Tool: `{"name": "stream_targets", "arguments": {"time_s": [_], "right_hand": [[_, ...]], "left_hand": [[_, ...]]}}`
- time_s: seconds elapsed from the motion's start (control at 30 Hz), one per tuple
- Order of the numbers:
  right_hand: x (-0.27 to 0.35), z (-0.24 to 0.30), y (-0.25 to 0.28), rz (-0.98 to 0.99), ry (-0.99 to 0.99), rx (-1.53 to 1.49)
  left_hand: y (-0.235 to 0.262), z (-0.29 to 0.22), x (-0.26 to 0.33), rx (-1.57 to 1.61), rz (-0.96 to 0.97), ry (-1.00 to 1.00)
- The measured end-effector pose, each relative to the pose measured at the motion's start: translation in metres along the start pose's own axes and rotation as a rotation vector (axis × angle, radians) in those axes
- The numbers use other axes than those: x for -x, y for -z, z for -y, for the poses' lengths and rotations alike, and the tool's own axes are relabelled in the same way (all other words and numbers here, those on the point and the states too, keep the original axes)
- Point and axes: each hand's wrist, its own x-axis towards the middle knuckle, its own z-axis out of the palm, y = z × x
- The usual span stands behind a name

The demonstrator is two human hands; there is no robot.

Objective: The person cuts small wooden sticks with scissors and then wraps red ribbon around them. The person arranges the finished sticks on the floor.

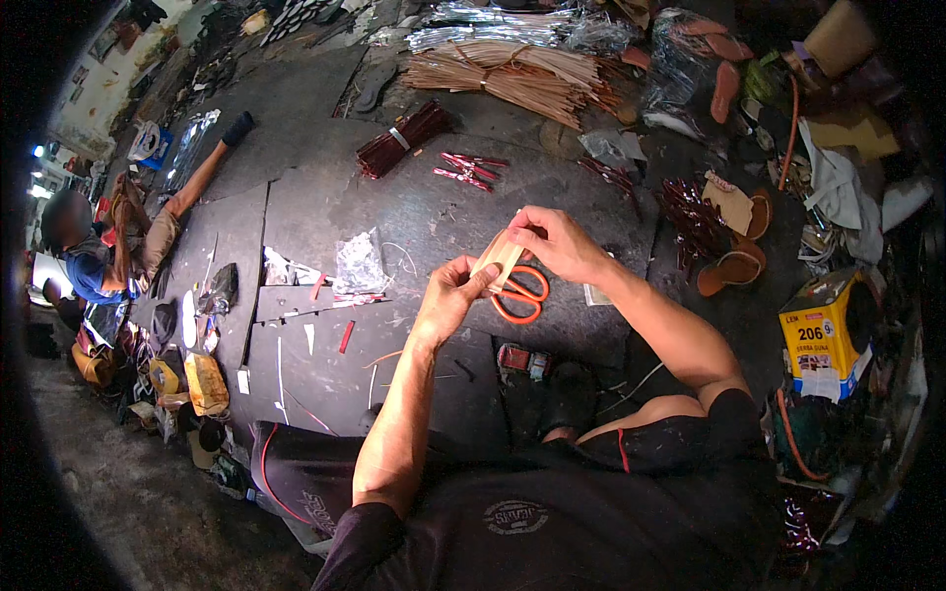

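My left hand (449, 295) pinches the lower end of a small set of flat tan strips (502, 257), thumb on top. At their upper end the fingertips of my right hand (557, 243) are closed on the same strips. Orange-handled scissors (520, 317) show just below the strips; their blades are hidden behind my hands. Beyond the hands lie a small loose bunch of shiny red strips (471, 171) and a thicker dark red bundle (404, 140) tied with a pale band.
Large bundles of tan strips (503, 77) and silver strips (488, 30) lie at the far side. On the right are brown sandals (734, 268) and a yellow tin (823, 335). Plastic bags (363, 264) and scraps lie left. Another person (123, 236) sits at far left.
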Motion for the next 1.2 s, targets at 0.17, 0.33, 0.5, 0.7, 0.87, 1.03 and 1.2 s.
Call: {"name": "stream_targets", "arguments": {"time_s": [0.17, 0.33, 0.5, 0.7, 0.87, 1.03, 1.2], "right_hand": [[-0.004, -0.021, 0.004, -0.017, -0.080, -0.058], [-0.012, -0.027, 0.000, -0.046, -0.126, -0.038], [-0.014, -0.030, -0.006, -0.041, -0.110, -0.026], [-0.015, -0.045, -0.005, -0.058, -0.090, -0.059], [-0.017, -0.046, -0.005, 0.014, -0.073, 0.028], [-0.017, -0.041, -0.009, 0.048, -0.226, 0.049], [-0.017, -0.042, -0.001, 0.165, -0.032, 0.276]], "left_hand": [[0.005, 0.010, -0.002, 0.000, -0.006, 0.111], [0.008, 0.037, -0.008, 0.218, -0.088, 0.024], [-0.009, 0.027, -0.007, 0.456, -0.213, 0.082], [0.003, 0.046, -0.010, 0.240, -0.146, 0.131], [0.001, 0.046, -0.006, 0.168, -0.115, 0.085], [0.004, 0.046, -0.006, 0.071, -0.102, 0.064], [-0.009, 0.015, 0.007, -0.167, -0.092, 0.109]]}}
